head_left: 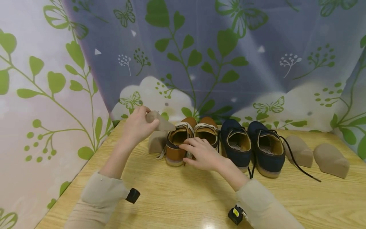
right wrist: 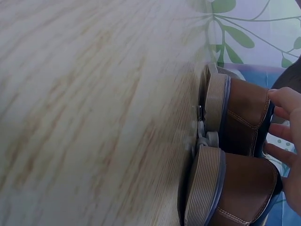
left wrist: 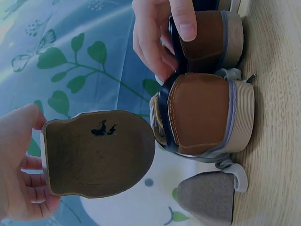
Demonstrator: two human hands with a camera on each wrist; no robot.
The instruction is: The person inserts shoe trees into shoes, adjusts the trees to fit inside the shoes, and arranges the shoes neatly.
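My left hand (head_left: 140,125) grips a grey-brown moulded shoe insert (head_left: 160,121) by its blunt end, raised beside the left brown shoe (head_left: 175,153). In the left wrist view the insert's hollow underside (left wrist: 101,155) shows, with a dark torn patch. The right hand (head_left: 203,155) reaches over the pair of brown shoes, fingers extended. One fingertip is at the left shoe's heel collar (right wrist: 249,101), and the thumb is close by the heel of the right brown shoe (right wrist: 244,181). White laces hang loose on both brown shoes.
A second insert (head_left: 156,143) stands left of the brown shoes. To their right are two dark blue shoes (head_left: 235,156) with black laces, one lace trailing over the wooden table (head_left: 171,194). Two more inserts (head_left: 331,159) lie farther right. A patterned cloth (head_left: 200,82) hangs behind.
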